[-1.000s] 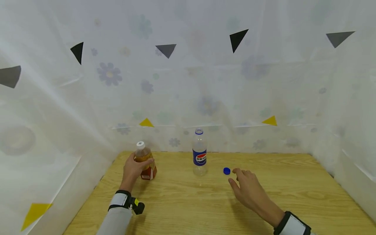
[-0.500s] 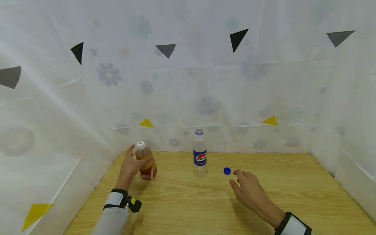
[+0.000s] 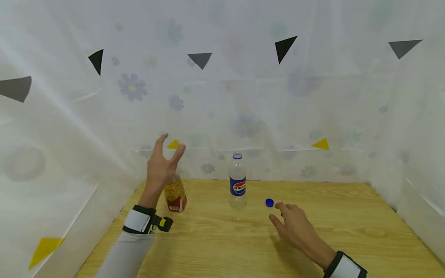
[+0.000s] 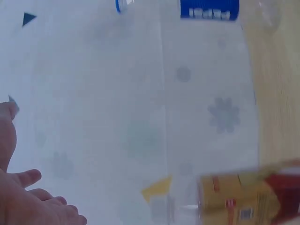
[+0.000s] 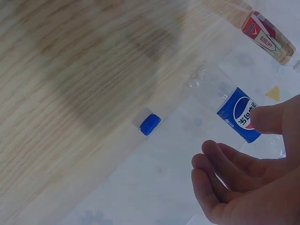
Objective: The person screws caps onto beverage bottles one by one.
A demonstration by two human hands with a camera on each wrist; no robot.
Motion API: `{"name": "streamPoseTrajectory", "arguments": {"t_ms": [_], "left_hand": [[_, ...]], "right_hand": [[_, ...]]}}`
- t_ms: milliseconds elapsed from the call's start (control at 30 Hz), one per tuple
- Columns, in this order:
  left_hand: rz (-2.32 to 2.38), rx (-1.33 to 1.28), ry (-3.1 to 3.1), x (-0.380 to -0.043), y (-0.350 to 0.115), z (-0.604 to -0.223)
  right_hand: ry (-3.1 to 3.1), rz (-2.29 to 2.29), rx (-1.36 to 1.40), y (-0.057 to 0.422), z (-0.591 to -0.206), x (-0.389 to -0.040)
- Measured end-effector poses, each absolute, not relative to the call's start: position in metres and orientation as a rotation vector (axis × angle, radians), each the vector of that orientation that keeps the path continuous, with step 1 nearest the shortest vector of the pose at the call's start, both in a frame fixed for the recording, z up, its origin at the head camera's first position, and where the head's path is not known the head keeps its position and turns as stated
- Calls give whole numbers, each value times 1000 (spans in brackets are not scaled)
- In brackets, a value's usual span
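Observation:
My left hand (image 3: pixel 161 168) is raised with thumb and fingers spread, overlapping the top of an amber drink bottle (image 3: pixel 175 196) in the head view. The left wrist view shows that bottle (image 4: pixel 243 199) apart from the hand (image 4: pixel 23 187). At the table's middle a clear Pepsi bottle (image 3: pixel 238 187) stands upright with its mouth uncapped. A blue bottle cap (image 3: pixel 269 202) lies to its right. Close to the cap, my right hand (image 3: pixel 295 226) hovers with loosely bent fingers and nothing between them; the right wrist view shows the cap (image 5: pixel 150 124) beyond the fingertips.
A wood-grain table (image 3: pixel 222 239) carries the bottles. White flower-printed sheeting (image 3: pixel 243 96) encloses the back and both sides, with black, grey and yellow triangles stuck on it. Bands with small devices (image 3: pixel 142 220) sit on the wrists.
My left hand has let go of the amber drink bottle and risen above it, its fingers spreading. The bottle stays standing where it was. My right hand has barely moved.

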State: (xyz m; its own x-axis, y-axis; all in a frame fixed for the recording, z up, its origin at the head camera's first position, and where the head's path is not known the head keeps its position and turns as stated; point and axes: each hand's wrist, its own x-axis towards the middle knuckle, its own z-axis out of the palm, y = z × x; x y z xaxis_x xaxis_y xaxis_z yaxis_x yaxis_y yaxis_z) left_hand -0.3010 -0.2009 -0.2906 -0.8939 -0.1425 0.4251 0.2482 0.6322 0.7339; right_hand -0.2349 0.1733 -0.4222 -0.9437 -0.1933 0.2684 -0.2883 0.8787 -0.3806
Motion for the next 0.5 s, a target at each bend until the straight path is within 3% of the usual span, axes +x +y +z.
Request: {"name": "streamPoseTrajectory", "arguments": {"t_ms": [267, 500], "left_hand": [[-1259, -303, -2494, -300, -115, -317], [-1359, -250, -2533, -323, -74, -362]], "right_hand": [[-2843, 642, 350, 171, -424, -235], [-2825, 673, 366, 167, -426, -235]]}}
